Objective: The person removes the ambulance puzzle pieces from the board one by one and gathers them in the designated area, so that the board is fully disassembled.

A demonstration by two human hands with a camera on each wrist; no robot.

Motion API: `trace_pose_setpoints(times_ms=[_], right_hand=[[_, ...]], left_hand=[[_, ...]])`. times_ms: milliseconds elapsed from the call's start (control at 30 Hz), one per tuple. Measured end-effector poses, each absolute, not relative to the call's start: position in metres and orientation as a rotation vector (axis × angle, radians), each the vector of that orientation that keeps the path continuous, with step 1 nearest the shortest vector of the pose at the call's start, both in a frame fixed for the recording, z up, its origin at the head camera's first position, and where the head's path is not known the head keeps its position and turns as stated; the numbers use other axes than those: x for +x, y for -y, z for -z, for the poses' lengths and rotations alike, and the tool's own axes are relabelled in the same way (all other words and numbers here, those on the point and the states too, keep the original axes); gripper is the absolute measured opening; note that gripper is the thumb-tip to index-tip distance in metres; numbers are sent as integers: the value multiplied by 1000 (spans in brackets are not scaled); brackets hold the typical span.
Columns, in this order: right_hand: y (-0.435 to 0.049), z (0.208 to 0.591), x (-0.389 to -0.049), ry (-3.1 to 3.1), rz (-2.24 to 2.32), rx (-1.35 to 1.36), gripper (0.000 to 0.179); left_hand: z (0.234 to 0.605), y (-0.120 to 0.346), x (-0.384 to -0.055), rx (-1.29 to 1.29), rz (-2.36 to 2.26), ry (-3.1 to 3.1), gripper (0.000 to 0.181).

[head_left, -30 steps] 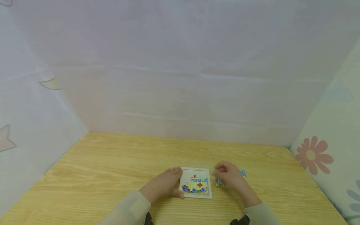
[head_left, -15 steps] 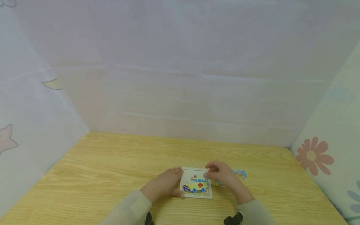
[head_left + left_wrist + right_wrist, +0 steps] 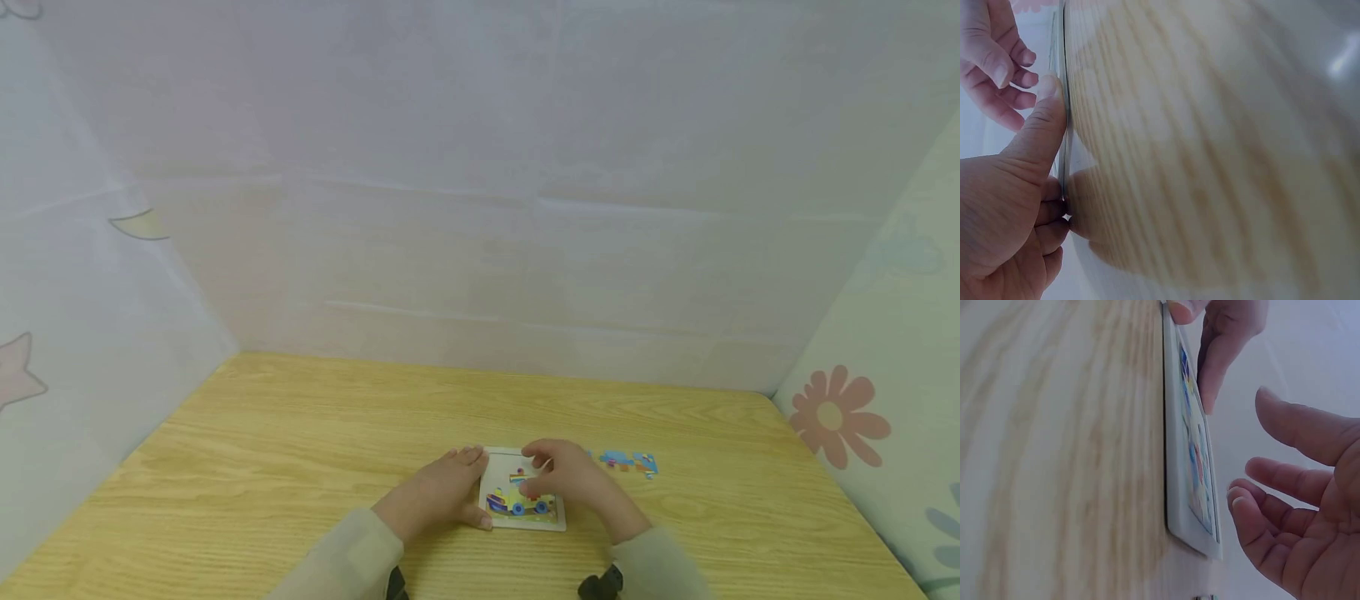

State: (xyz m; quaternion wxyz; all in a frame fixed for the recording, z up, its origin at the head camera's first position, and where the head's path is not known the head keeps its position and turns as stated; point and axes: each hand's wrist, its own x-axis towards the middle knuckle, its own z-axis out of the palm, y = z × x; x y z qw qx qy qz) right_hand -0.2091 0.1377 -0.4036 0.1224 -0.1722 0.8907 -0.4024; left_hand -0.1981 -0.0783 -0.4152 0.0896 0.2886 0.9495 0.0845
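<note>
A white-rimmed puzzle tray (image 3: 525,524) lies on the table, with a yellow ambulance picture filling its lower part and a pale bare area above. My left hand (image 3: 438,493) rests along the tray's left side, fingers at the far corner and thumb (image 3: 1050,94) at the near corner. My right hand (image 3: 576,479) hovers over the tray's right half, hiding part of the ambulance. In the right wrist view, the thumb and fingers of the right hand (image 3: 1310,487) are loosely bent and apart, with nothing visible between them.
Several blue and orange loose puzzle pieces (image 3: 617,459) lie right of the tray, partly behind the right hand. The wooden table (image 3: 315,433) meets pale cloth walls (image 3: 480,250) at its back and sides.
My right hand has moved left, from beside the loose pieces to over the tray, uncovering more of those pieces. The left hand and tray stay in place.
</note>
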Motion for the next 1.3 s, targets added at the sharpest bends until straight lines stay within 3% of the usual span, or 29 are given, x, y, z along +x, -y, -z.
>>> trace_pose_setpoints(times_ms=[267,667,1300], right_hand=[[-126,407,-204,-2655,1025,-528,55],[-120,417,-207,-2742,900,-523,33],[-113,412,-213,-2716,858,-469,32]], left_hand=[[418,78,-196,887,-233,-2823,94],[417,77,-195,883,-260,-2825,94],[421,81,-200,861,-331,-2820,93]])
